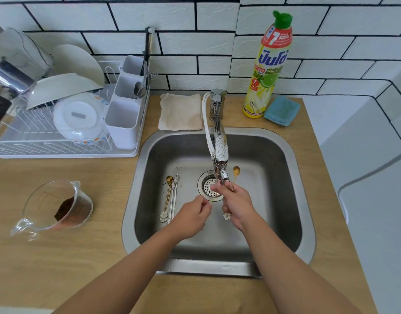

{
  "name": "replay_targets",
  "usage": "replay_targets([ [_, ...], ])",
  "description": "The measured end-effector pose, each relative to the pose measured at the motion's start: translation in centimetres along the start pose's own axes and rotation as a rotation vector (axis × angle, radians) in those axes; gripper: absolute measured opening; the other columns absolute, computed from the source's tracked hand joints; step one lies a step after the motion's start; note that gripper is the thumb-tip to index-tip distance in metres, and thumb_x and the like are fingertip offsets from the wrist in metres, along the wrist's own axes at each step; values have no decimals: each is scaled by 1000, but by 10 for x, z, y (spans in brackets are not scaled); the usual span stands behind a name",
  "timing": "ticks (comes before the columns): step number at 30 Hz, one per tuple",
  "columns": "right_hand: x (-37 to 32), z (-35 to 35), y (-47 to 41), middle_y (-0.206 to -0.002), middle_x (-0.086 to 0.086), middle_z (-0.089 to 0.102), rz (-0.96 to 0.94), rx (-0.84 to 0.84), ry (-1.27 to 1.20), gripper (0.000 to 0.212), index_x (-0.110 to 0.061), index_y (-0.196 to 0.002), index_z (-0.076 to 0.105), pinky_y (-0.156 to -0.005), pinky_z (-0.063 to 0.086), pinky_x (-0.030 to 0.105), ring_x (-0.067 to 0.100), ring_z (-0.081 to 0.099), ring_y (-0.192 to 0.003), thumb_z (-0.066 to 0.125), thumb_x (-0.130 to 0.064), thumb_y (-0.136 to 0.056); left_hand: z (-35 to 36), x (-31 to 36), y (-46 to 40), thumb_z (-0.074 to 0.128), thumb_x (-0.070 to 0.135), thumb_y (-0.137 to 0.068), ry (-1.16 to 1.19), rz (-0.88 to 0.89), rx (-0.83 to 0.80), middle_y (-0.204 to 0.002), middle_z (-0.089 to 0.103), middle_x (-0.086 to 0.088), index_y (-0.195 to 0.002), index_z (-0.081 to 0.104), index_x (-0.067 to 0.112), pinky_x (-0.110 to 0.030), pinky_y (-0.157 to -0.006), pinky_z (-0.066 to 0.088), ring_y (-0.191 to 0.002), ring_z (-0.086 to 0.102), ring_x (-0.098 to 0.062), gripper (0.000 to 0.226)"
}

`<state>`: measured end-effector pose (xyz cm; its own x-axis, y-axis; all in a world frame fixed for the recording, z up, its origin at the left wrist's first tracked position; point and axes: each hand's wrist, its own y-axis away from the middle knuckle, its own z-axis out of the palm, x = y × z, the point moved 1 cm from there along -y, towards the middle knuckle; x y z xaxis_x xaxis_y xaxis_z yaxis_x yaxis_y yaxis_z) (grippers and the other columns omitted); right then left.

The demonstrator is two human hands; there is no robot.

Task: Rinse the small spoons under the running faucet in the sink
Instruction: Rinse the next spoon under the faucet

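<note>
R hand (234, 200) pinches gold spoon (235, 172) mid-stem, bowl up by faucet (219, 150). L hand (192, 217) pinches a thin stem (214, 197) over drain. More spoons (171, 196) lie left in sink (285, 155). Light, stiff, prob. slippery wet; grip stems.

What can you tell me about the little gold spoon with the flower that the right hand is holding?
The gold spoon is thin and looks like shiny metal. Its small round bowl points up and away, just right of the faucet nozzle. A slim stem runs down into the right hand, which pinches it about midway. A white daisy charm with a yellow centre pokes out below the hand. The spoon is held above the sink, tilted slightly, touching only the fingers. Whether water reaches it is unclear.
</note>
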<state>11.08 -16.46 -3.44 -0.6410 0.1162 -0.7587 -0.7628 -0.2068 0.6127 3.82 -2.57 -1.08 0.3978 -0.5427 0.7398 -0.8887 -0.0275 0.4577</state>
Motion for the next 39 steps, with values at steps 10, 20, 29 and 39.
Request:
replay_targets([
  [10,8,7,3,-88,-9,77,-164,-103,241,38,-29,-110,67,-56,47,11,0,65,-68,87,-17,-80,-3,-8,7,34,36,-103,233,-12,-66,-51,59,1,-91,55,24,-20,-39,38,-35,48,-15,27],
  [20,2,4,-1,-88,-19,79,-206,-55,340,13,-23,-99,73,-62,44,6,-8,65,-72,61,-25,-103,-7,-9,10,39,31,-104,196,-11,-83,-50,61,-1,-91,57,19,-21,-39,37,-32,40,-13,25],
  [29,-2,2,1,-87,-10,81,-189,-16,319,22,-21,-89,77,-72,42,22,-10,67,-69,61,-29,-102,-12,-8,11,42,31,-103,199,-25,-70,-57,67,-5,-92,64,23,-21,-39,37,-32,40,-13,25],
  [39,-3,5,5,-83,-4,81,-185,-11,245,12,-18,-89,72,-68,41,21,-7,66,-61,73,-29,-94,-12,-8,11,43,35,-95,266,-40,-88,-47,55,-3,-89,65,24,-19,-35,31,-30,34,-13,26],
])
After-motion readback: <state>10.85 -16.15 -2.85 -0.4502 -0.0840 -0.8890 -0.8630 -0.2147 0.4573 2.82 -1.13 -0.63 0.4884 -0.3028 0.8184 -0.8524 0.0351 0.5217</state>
